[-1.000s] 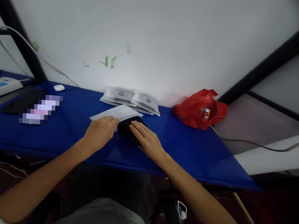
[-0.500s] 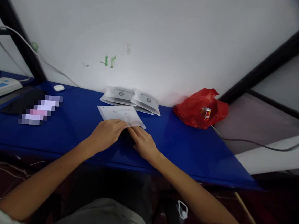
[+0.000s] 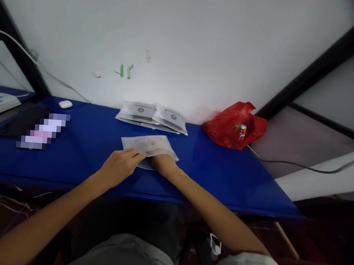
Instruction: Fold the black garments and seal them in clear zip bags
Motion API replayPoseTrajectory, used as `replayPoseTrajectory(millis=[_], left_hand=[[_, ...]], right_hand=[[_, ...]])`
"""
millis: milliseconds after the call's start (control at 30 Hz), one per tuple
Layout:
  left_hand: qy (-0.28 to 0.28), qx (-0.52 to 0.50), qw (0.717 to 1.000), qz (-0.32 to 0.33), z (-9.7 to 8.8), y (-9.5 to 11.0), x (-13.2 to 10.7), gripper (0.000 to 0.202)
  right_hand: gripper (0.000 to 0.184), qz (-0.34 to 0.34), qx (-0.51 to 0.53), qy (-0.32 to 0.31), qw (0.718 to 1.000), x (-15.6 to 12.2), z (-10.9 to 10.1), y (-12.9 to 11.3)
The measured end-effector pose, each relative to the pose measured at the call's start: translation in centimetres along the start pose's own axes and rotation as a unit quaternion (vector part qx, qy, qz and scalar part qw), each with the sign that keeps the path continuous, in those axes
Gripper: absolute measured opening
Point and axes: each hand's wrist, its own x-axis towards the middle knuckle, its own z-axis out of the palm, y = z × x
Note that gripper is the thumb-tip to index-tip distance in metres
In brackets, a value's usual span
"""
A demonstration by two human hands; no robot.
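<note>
Blue table (image 3: pixel 81 141): right hand (image 3: pixel 162 164) inside pouch (image 3: pixel 148 145)

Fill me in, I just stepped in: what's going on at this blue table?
A person is working both hands at a clear plastic pouch on the blue table. The left hand pinches its near edge, and the right hand reaches inside. More sealed pouches lie by the wall, beside a red bag.
</note>
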Motion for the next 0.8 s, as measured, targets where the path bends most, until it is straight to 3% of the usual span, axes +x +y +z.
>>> replayPoseTrajectory(millis=[233,333,433,500,667,800], left_hand=[[0.039,-0.058,0.996,-0.056,0.8,-0.6,-0.8,0.031],[0.033,-0.035,0.997,-0.055,0.7,-0.7,-0.9,0.031],[0.007,-0.006,0.999,-0.039,0.6,-0.6,-1.0,0.032],[-0.027,0.007,0.999,-0.022,0.5,-0.5,-1.2,0.034],[-0.106,0.012,0.994,-0.009,0.4,-0.8,-2.2,0.031],[-0.151,-0.011,0.988,-0.024,0.2,-1.6,-3.2,0.032]], right_hand=[[0.041,0.004,0.033,-0.083,0.996,-1.6,-3.8,-2.7],[0.039,-0.038,-0.011,-0.053,0.998,-2.9,-5.9,-3.9],[0.032,-0.046,-0.045,0.017,0.998,-4.2,-7.4,-4.3],[0.033,-0.033,-0.056,0.033,0.997,-5.0,-7.6,-4.0],[0.045,0.002,-0.028,-0.054,0.998,-6.7,-6.0,-2.5],[0.046,0.027,0.012,-0.083,0.996,-7.4,-5.3,-1.8]])
